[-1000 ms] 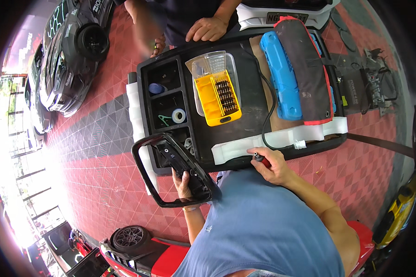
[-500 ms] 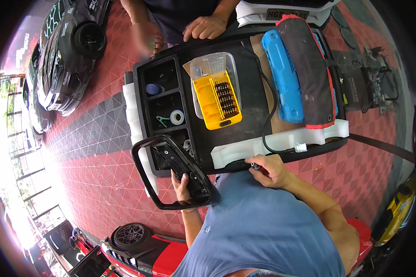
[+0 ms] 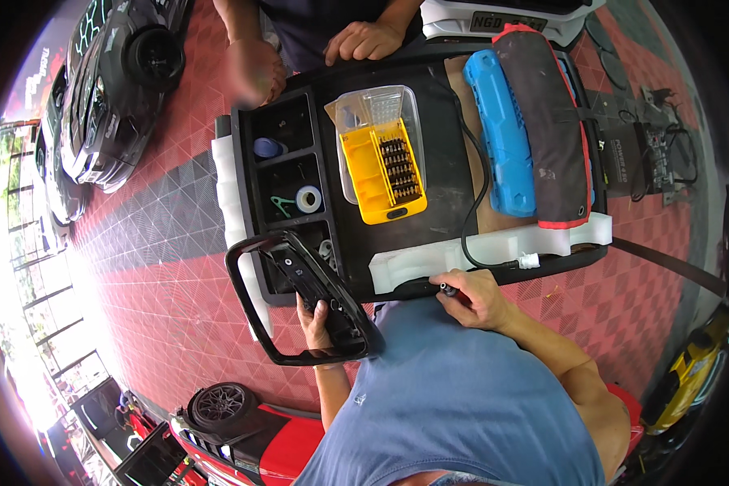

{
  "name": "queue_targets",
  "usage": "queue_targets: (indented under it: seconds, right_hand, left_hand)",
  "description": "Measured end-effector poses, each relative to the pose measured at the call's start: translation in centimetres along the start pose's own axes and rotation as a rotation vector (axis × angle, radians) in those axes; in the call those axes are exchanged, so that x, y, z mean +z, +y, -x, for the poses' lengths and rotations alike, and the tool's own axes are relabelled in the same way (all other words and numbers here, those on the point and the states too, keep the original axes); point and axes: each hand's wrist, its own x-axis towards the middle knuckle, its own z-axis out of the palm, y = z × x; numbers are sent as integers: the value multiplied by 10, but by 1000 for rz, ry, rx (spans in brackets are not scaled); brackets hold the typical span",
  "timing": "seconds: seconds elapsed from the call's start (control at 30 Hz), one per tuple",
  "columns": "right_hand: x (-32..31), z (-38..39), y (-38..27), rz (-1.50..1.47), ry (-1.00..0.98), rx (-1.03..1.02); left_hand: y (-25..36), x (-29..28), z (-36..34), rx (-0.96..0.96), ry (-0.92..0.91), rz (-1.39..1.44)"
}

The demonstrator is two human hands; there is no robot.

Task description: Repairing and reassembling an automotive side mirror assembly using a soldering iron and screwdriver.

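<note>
My left hand [image 3: 313,326] is closed around the lower part of a black car side-mirror housing [image 3: 304,279], tilted at the table's near left corner. Its large frame has no glass in it, and a bracket shows inside. My right hand [image 3: 482,300] grips a small screwdriver-like tool [image 3: 449,290] in front of my blue shirt, near the table edge. Its metal end points left; most of its handle is hidden by my fingers. Between the hands and the far edge lies a yellow bit case [image 3: 367,176] with rows of dark bits, on a clear plastic lid [image 3: 350,113].
The black worktop [image 3: 437,190] has compartments at left holding a roll of white tape [image 3: 308,199] and a green clip [image 3: 282,204]. White foam [image 3: 429,265], a black cable [image 3: 471,219], a blue case [image 3: 498,138] and a dark tool roll [image 3: 543,130] lie right. Another person's hands [image 3: 364,40] rest opposite.
The view has shifted slightly. Both my hands keep their holds, with the mirror housing and tool almost in place. The other person's hand at left has moved a little at the table edge.
</note>
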Motion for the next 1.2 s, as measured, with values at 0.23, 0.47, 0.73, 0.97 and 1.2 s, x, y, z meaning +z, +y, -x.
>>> queue_targets:
  seconds: [0.23, 0.47, 0.73, 0.97, 1.2]
  right_hand:
    - [-1, -2, -1, 13, -2, -1]
    - [2, -2, -1, 19, 20, 1]
    - [2, 0, 1, 4, 16, 18]
    - [0, 0, -1, 12, -12, 30]
    - [-1, -1, -2, 9, -11, 44]
  left_hand:
    - [-2, -1, 0, -2, -2, 1]
    - [-2, 1, 1, -10, 14, 10]
    - [0, 5, 0, -6, 2, 12]
    - [-1, 5, 1, -3, 19, 19]
    - [-2, 4, 1, -8, 7, 58]
